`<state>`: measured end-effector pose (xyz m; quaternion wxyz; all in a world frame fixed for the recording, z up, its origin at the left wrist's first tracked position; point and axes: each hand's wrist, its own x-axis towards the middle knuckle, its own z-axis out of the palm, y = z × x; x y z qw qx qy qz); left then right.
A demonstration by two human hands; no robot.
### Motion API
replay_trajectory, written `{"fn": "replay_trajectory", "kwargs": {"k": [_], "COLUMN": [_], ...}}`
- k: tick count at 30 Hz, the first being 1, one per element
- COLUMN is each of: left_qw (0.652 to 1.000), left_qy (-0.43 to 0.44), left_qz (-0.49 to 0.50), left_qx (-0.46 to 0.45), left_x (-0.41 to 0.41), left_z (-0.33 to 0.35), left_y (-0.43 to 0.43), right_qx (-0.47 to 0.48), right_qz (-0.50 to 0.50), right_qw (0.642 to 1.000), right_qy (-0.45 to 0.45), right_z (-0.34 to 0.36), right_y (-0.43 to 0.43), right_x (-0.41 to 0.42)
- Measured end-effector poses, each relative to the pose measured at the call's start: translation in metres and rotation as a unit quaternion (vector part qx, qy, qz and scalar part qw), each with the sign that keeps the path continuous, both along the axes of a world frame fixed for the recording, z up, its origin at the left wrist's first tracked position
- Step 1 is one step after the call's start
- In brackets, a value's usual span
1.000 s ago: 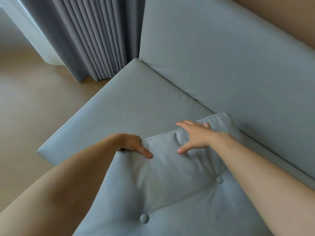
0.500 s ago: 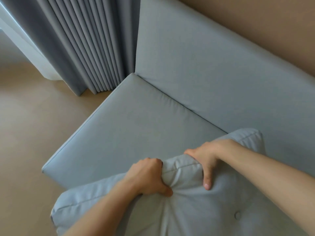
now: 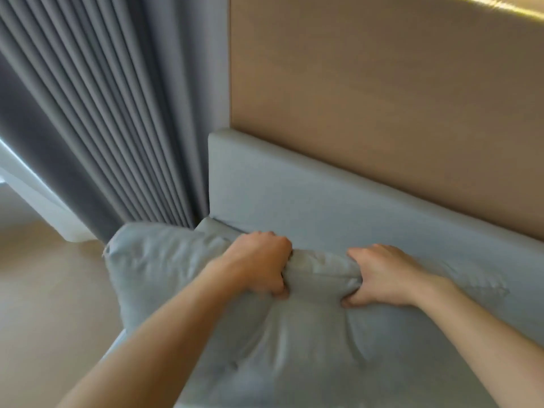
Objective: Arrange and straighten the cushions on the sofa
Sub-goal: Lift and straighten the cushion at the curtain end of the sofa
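The long grey-blue upholstered sofa backrest (image 3: 338, 201) now fills the middle of the view, where 0.5 s ago the flat seat spread out in front of it; the seat is almost wholly hidden now. In front of the backrest, the soft grey-blue fabric cushion (image 3: 279, 334) has been lifted and carried toward the backrest's curtain end, and its far corner now juts past that end, toward the pleated grey curtain (image 3: 103, 128). Its top edge looks close to the backrest's foot, though I cannot tell whether they touch. The left hand (image 3: 259, 263) is clenched on a bunch of fabric at the cushion's top edge, nearer the backrest's end, and the right hand (image 3: 379, 278) is closed on the same edge just beside it, so both have gone from laid or loosely curled to a firm grip. Judging by this, the cushion is mid-placement, about to be stood against the backrest and squared.
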<state>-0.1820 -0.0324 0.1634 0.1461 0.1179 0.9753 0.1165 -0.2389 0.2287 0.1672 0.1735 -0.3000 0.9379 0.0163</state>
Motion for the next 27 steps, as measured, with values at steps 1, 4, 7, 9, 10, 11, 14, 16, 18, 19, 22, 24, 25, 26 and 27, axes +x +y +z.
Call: {"fn": "replay_trajectory", "kwargs": {"k": [1, 4, 7, 9, 10, 11, 14, 16, 18, 19, 22, 24, 25, 26, 27], "left_qw": [1.0, 0.999, 0.999, 0.997, 0.997, 0.996, 0.991, 0.986, 0.986, 0.987, 0.987, 0.987, 0.987, 0.986, 0.985], "left_qy": [0.011, 0.024, 0.04, 0.057, 0.064, 0.07, 0.094, 0.103, 0.095, 0.099, 0.125, 0.126, 0.127, 0.13, 0.132], "left_qz": [-0.008, -0.011, -0.011, -0.016, -0.017, -0.015, -0.002, 0.01, 0.043, 0.061, 0.075, 0.075, 0.077, 0.079, 0.081], "left_qx": [-0.008, -0.024, -0.029, -0.039, -0.044, -0.05, -0.091, -0.131, -0.128, -0.107, -0.073, -0.066, -0.066, -0.068, -0.07], "left_x": [-0.021, -0.078, -0.126, -0.152, -0.164, -0.174, -0.198, -0.204, -0.201, -0.2, -0.206, -0.212, -0.213, -0.212, -0.21], "left_z": [0.015, 0.044, 0.048, 0.04, 0.033, 0.024, -0.019, -0.062, -0.103, -0.119, -0.139, -0.137, -0.136, -0.135, -0.134], "left_y": [-0.008, -0.027, -0.045, -0.056, -0.06, -0.064, -0.076, -0.083, -0.089, -0.092, -0.095, -0.094, -0.094, -0.093, -0.093], "right_qx": [-0.014, -0.04, -0.053, -0.057, -0.056, -0.053, -0.029, -0.008, -0.009, -0.016, -0.035, -0.035, -0.038, -0.04, -0.041], "right_qz": [-0.012, -0.044, -0.07, -0.087, -0.095, -0.103, -0.136, -0.165, -0.187, -0.19, -0.19, -0.187, -0.188, -0.19, -0.194], "right_qw": [1.0, 0.997, 0.993, 0.991, 0.99, 0.988, 0.981, 0.975, 0.975, 0.977, 0.978, 0.979, 0.979, 0.979, 0.977], "right_qy": [0.02, 0.056, 0.079, 0.088, 0.093, 0.099, 0.138, 0.15, 0.116, 0.099, 0.081, 0.07, 0.068, 0.069, 0.075], "right_z": [0.011, 0.033, 0.034, 0.025, 0.019, 0.011, -0.03, -0.07, -0.104, -0.115, -0.124, -0.119, -0.117, -0.115, -0.112], "right_y": [-0.006, -0.027, -0.048, -0.06, -0.066, -0.072, -0.09, -0.101, -0.107, -0.108, -0.105, -0.103, -0.103, -0.103, -0.105], "right_x": [-0.01, -0.044, -0.079, -0.102, -0.112, -0.121, -0.141, -0.145, -0.145, -0.146, -0.155, -0.158, -0.158, -0.157, -0.153]}}
